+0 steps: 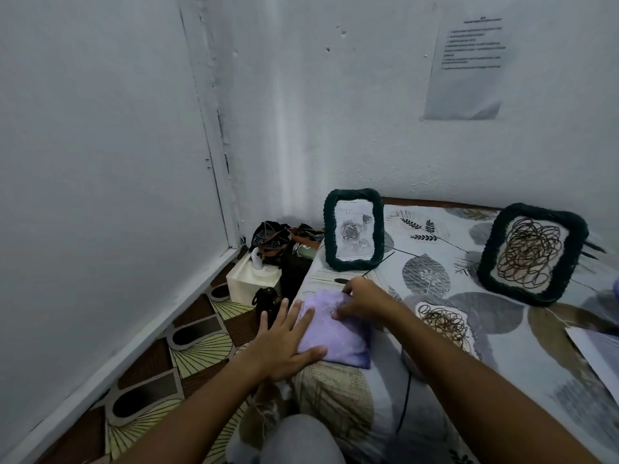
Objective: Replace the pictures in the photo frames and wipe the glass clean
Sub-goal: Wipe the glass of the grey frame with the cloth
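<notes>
A folded purple cloth (330,333) lies at the near left edge of the mattress (435,380). My left hand (284,343) lies flat on its left side with fingers straight. On the cloth's far part rests my right hand (363,298), its fingers bent and pressing down on the fabric. Two dark green woven photo frames stand behind: the left frame (353,229) holds a rose picture, the right frame (532,257) a brown scribble picture. A loose scribble picture (445,324) lies on the sheet right of the cloth.
A white sheet of paper (599,354) lies at the right edge. On the patterned floor (187,346) in the corner sit a white box (251,279), a dark bag (269,239) and a small dark object (266,301). A black cable (405,403) crosses the sheet. My knee (301,440) shows below.
</notes>
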The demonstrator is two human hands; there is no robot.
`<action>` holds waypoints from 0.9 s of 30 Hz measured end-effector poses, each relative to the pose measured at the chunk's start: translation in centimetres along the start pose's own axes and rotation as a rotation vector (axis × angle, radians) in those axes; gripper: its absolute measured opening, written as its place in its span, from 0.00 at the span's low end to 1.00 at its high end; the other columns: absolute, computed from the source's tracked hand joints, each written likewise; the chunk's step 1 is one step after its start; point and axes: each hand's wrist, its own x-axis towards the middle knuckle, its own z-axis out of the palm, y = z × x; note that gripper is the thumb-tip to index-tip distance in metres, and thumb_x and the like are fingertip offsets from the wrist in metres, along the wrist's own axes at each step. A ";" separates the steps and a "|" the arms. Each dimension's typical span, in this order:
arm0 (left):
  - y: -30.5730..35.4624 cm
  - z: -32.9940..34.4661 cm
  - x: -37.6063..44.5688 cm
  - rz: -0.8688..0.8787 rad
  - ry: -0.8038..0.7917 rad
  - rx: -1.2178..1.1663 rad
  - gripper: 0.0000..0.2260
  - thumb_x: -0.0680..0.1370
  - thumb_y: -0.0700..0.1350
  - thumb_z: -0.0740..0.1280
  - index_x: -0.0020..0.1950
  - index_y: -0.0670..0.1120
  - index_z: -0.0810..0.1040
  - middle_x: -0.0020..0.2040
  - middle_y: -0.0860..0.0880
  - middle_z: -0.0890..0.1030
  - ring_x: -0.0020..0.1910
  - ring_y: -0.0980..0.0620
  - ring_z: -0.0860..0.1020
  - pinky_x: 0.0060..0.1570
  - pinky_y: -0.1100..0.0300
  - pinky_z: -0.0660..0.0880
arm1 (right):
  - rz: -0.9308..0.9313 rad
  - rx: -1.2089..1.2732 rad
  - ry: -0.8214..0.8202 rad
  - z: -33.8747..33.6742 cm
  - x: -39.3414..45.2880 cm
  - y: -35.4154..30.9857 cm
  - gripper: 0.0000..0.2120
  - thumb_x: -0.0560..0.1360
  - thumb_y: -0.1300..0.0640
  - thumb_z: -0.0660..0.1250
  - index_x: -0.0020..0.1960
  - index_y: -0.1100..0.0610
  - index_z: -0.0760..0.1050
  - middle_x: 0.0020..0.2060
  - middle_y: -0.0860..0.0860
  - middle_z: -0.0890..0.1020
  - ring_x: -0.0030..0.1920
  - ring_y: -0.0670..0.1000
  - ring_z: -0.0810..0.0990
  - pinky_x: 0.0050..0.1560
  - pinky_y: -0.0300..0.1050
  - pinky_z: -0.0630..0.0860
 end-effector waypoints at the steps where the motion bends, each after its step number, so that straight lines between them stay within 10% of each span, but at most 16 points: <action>1: 0.0 0.0 0.0 0.003 0.003 -0.006 0.50 0.61 0.80 0.33 0.78 0.54 0.35 0.78 0.50 0.34 0.75 0.49 0.31 0.72 0.39 0.36 | 0.027 0.027 -0.021 0.0 0.3 0.0 0.18 0.63 0.51 0.79 0.44 0.62 0.78 0.43 0.57 0.81 0.42 0.54 0.78 0.39 0.44 0.72; 9: -0.2 -0.1 -0.2 0.025 0.021 -0.064 0.52 0.65 0.80 0.40 0.79 0.47 0.36 0.79 0.50 0.38 0.77 0.51 0.37 0.75 0.42 0.40 | 0.233 0.236 -0.246 -2.3 -0.4 -0.7 0.25 0.64 0.53 0.79 0.54 0.64 0.76 0.49 0.58 0.79 0.43 0.56 0.77 0.39 0.45 0.77; 15: 1.0 -0.9 0.4 0.071 0.006 0.040 0.53 0.63 0.80 0.34 0.79 0.47 0.41 0.79 0.48 0.39 0.77 0.49 0.38 0.74 0.42 0.39 | 0.337 1.031 -0.165 -4.6 -4.6 3.0 0.18 0.69 0.63 0.73 0.56 0.66 0.74 0.41 0.60 0.82 0.38 0.56 0.81 0.38 0.46 0.79; 22: 4.5 -1.4 2.7 0.131 -0.007 0.079 0.57 0.60 0.81 0.30 0.80 0.47 0.43 0.79 0.47 0.40 0.77 0.48 0.37 0.74 0.41 0.36 | 0.252 1.623 0.247 -7.3 -10.7 10.1 0.06 0.74 0.63 0.66 0.51 0.63 0.76 0.37 0.58 0.84 0.34 0.53 0.83 0.33 0.44 0.80; 27: 8.3 -0.6 4.8 0.204 0.020 0.082 0.54 0.62 0.81 0.34 0.80 0.48 0.45 0.80 0.47 0.42 0.78 0.49 0.38 0.73 0.41 0.37 | 0.320 1.331 0.711 -9.0 -13.1 14.3 0.11 0.72 0.60 0.71 0.50 0.65 0.76 0.43 0.62 0.81 0.39 0.58 0.80 0.40 0.48 0.78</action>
